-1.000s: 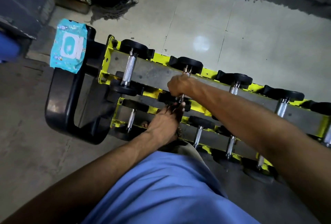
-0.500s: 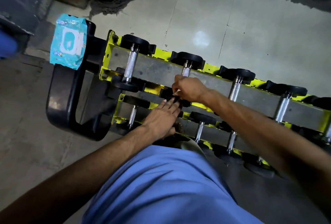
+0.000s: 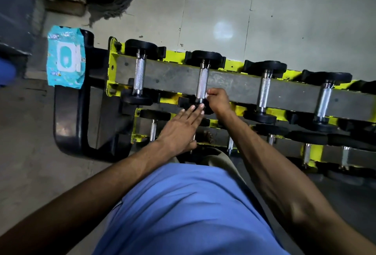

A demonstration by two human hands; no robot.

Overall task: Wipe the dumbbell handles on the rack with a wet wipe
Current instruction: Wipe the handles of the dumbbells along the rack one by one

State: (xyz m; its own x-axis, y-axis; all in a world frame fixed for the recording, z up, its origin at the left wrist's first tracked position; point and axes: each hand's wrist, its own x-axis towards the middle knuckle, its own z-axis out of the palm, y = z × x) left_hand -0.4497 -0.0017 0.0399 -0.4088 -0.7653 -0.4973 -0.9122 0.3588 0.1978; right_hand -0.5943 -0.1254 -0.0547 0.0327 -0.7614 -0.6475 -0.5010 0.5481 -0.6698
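Note:
A yellow and grey rack (image 3: 234,83) holds several black dumbbells with knurled chrome handles on two tiers. The second dumbbell from the left on the top tier (image 3: 202,80) is the one under my hands. My right hand (image 3: 218,100) is curled at the near end of its handle, pinching a small white wipe (image 3: 207,94) that barely shows. With straight fingers, my left hand (image 3: 180,130) lies flat, fingertips touching that dumbbell's near black weight. The leftmost top dumbbell (image 3: 139,75) lies untouched.
A turquoise wet-wipe pack (image 3: 65,59) lies on the black rack end frame (image 3: 69,124) at left. A dark mop head (image 3: 109,0) sits on the tiled floor beyond. More dumbbells (image 3: 264,89) continue to the right. My blue shirt fills the foreground.
My right hand has slid down the second handle from its far end to its near end. My left hand has straightened and stayed at the near weight. The camera has tilted slightly.

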